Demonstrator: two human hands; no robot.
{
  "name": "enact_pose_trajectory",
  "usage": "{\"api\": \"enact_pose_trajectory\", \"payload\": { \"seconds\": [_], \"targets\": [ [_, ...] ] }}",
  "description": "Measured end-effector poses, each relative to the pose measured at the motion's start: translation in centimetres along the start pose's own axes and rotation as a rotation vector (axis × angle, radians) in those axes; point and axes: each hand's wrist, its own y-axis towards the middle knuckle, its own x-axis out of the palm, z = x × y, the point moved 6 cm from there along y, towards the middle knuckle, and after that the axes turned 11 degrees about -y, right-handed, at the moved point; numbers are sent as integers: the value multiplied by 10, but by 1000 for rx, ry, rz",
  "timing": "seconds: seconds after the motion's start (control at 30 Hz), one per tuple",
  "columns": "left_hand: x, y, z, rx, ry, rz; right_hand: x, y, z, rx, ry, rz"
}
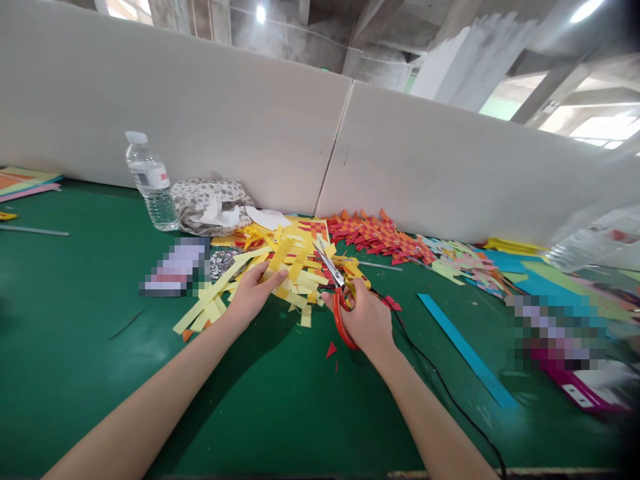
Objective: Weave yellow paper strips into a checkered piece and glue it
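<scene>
My left hand (254, 288) pinches a piece woven from pale and deeper yellow paper strips (286, 265), thumb on top. It is lifted slightly over a heap of loose yellow strips (213, 308). In my right hand (369, 317) is a pair of red-handled scissors (339, 279), fingers around the handles. The blades point away and to the left, slightly parted, close to the right side of the woven piece and apparently not cutting it. Behind the scissors lies another yellow-handled tool (355, 269), partly hidden. Small red paper scraps (331, 349) lie by my right hand.
A row of red-and-orange woven paper fish (375, 233) lies along the white partition (425, 160). A water bottle (151, 183) stands at left near a patterned cloth bag (210, 197). A black cable (435, 373) and a blue strip (465, 350) lie at right on the green table (300, 427).
</scene>
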Motion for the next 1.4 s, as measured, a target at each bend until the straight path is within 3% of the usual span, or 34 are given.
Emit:
{"api": "enact_pose_trajectory", "payload": {
  "seconds": [0.17,0.4,1.13,1.4],
  "targets": [
    [-3,2,-4,-12,12,12,3,-2,-4,-55,-2,-32],
    [-3,3,-6,-12,27,-20,3,-6,-17,-257,-84,-2],
    [7,2,-5,-2,111,-200,-6,-5,-15,-336,-132,45],
    [7,0,-3,10,128,-193,-5,-6,-17,-350,-99,30]
  ]
}}
